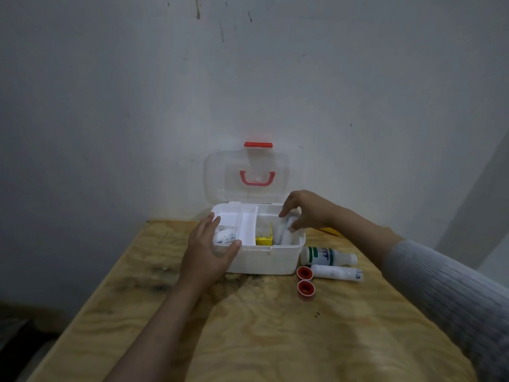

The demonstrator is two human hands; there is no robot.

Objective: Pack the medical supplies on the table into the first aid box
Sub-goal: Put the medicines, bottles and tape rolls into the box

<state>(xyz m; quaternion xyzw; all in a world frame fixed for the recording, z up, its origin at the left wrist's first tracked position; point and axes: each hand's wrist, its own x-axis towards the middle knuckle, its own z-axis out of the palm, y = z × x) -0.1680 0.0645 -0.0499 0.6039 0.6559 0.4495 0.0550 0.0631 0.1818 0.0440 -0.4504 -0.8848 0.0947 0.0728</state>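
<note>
The white first aid box (264,260) stands open on the wooden table (248,326), its clear lid (220,175) with a red handle leaning back against the wall. My left hand (209,252) grips the box's front left corner. My right hand (303,210) reaches into the right compartment, fingers closed on a white wrapped roll (289,224). A yellow box (264,239) stands inside the box. A white packet (225,237) lies in the left tray. To the right of the box lie a white bottle with a green band (327,256), a white tube (337,272) and two red-cored tape rolls (305,272) (306,289).
The table stands against a pale wall. Its left edge runs diagonally toward the near left, with dark floor beyond. A yellow object (329,231) shows behind my right wrist. Bare wood lies in front of the box.
</note>
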